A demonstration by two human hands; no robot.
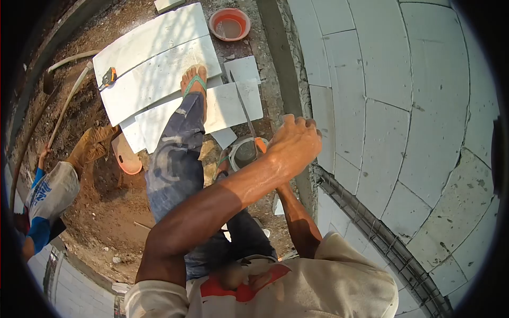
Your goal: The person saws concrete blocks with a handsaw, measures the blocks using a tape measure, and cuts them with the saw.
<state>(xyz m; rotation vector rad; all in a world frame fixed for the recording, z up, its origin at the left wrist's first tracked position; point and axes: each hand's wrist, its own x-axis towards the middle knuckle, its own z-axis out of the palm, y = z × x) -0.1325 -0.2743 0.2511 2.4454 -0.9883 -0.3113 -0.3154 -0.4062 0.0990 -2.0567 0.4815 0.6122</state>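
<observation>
My left hand (294,142) is raised at the centre right, its fingers curled into a fist; what they close on, if anything, is hidden. Just beside that wrist shows the orange handle (260,144) of a handsaw. Its long blade (243,103) points up and left over a white block piece (233,105). My right forearm (299,217) passes beneath the left wrist, so my right hand is hidden. Large white slabs (154,55) lie stacked on the ground, with my sandaled foot (194,80) on them. A tape measure (108,77) rests near their left edge.
A block wall (387,132) rises at right, beside a rebar cage (379,228). An orange basin (229,25) stands beyond the slabs, and a round bucket (245,152) sits below the saw. At left, another person (53,196) grips a pole near an orange board (127,155).
</observation>
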